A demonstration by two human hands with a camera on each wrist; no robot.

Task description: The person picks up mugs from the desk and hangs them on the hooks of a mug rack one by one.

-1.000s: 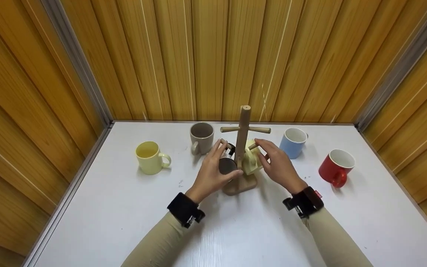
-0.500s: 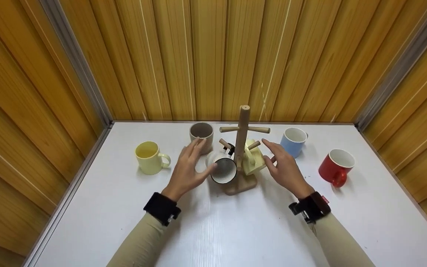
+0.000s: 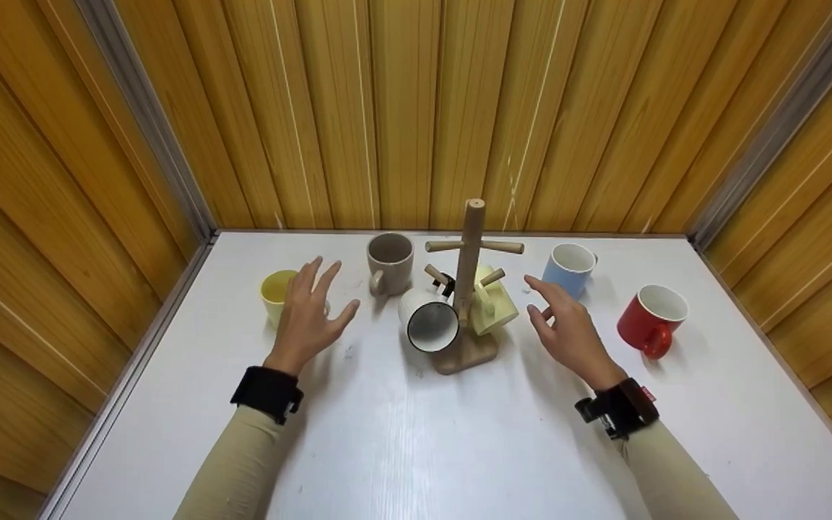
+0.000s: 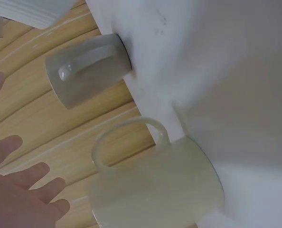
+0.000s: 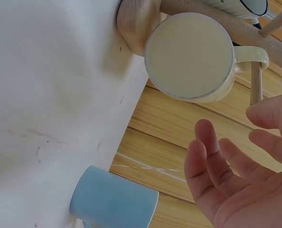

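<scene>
My left hand (image 3: pixel 308 321) hovers with spread fingers by the yellow mug (image 3: pixel 272 289), covering part of it in the head view. That mug's handle shows in the left wrist view, where the yellow mug (image 4: pixel 155 185) stands below the fingers. My right hand (image 3: pixel 571 336) holds nothing, fingers loosely bent, between the wooden mug tree (image 3: pixel 469 267) and the blue mug (image 3: pixel 568 271). A white mug with a dark rim (image 3: pixel 416 307) hangs by its handle on the tree's lower left peg. On the lower right peg hangs a pale yellow mug (image 3: pixel 500 307), its handle round the peg (image 5: pixel 256 85).
A taupe mug (image 3: pixel 391 267) stands behind and left of the tree. The red mug (image 3: pixel 651 318) is at the right on the white table (image 3: pixel 387 440). Two bare upper pegs (image 3: pixel 503 246) stick out sideways. Wood-patterned walls (image 3: pixel 401 108) enclose the back and sides.
My left hand has let go of the white mug and moved left to the yellow mug. The right hand has drawn back rightward from the tree. Both hung mugs stay on their pegs.
</scene>
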